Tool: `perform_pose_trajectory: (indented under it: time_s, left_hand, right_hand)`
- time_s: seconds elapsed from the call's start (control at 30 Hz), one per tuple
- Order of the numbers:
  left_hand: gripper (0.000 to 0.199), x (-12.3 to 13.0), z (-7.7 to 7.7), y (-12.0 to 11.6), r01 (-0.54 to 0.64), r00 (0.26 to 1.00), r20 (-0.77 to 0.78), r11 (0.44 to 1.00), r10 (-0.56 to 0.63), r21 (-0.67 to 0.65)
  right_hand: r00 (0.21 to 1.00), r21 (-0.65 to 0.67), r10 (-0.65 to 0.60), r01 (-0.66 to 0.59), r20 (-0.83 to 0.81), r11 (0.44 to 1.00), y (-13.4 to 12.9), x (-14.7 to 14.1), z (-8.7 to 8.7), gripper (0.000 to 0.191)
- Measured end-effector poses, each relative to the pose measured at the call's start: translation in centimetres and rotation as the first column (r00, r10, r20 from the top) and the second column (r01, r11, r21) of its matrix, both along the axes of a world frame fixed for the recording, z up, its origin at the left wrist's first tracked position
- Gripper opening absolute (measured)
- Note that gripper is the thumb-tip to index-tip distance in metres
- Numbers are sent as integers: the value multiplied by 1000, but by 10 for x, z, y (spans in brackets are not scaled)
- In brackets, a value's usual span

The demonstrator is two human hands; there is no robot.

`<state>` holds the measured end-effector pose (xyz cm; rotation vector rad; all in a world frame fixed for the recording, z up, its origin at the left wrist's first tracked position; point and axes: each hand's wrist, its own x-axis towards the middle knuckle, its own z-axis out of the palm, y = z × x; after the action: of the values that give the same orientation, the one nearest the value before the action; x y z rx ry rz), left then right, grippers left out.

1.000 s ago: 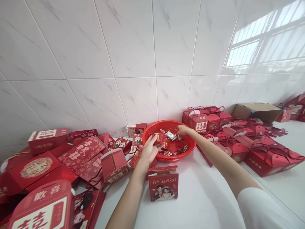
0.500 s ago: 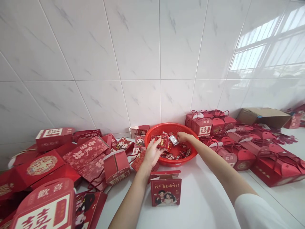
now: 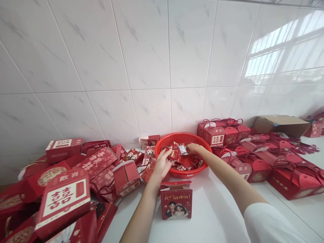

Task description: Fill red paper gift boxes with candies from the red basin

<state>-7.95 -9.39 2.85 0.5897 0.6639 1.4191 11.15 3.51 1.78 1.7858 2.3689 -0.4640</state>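
Over a red plastic basket (image 3: 167, 173), my left hand (image 3: 162, 164) is closed on red candy packets (image 3: 175, 153). Right beside those packets shows a silver-wrapped candy (image 3: 183, 149); I cannot tell whether it is held too. My right hand (image 3: 194, 149) reaches into the basket from the right, fingers bent and drawn together close to the silver candy. What its fingertips grip, if anything, is hidden. Loose wrapped candies (image 3: 188, 166) lie at the bottom of the basket. Just in front of it stands a small red gift box (image 3: 176, 204) with a cartoon couple on its face and its top open.
Red gift boxes (image 3: 64, 199) and flat red bags (image 3: 97, 162) are heaped on the left. More red boxes with cord handles (image 3: 296, 179) stand in rows on the right, a brown carton (image 3: 283, 121) behind them. A tiled wall (image 3: 149, 108) rises behind.
My right hand has moved slightly closer to the silver candy and the packets in my left hand. The view has shifted a little, bringing more of the left heap into sight.
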Motion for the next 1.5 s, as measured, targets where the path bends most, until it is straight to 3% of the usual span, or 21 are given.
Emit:
perform_pose_trajectory:
  time_s: [0.37,0.5,0.83,1.0,1.23,1.5]
  left_hand:
    - [23,-1,-3,3,31,999,17,999,-31,-24]
    - [22,1,-2,4,22,999,31,999,-21,-35]
    - [19,-1,-4,1,54,999,-10,998,-54,20]
    - [26,0,-4,4,42,999,36,999,-41,-14]
    - [27,-1,-6,5,51,998,36,999,-50,-19]
    - [21,0,-2,3,63,997,55,998,-63,5]
  right_hand:
    - [960,7,-41,44,-278,999,-5,36,22,33]
    - [976,-14,-53,51,-210,999,-3,41,19,33]
    - [999,-91,47,-49,-23,995,-6,4,-2,26]
    - [986,-39,73,-80,-153,996,-10,22,9,13]
    - [963,-16,57,-64,-263,998,-13,42,15,17]
    - [904,10,146,-156,-402,988,-30,34,25,32]
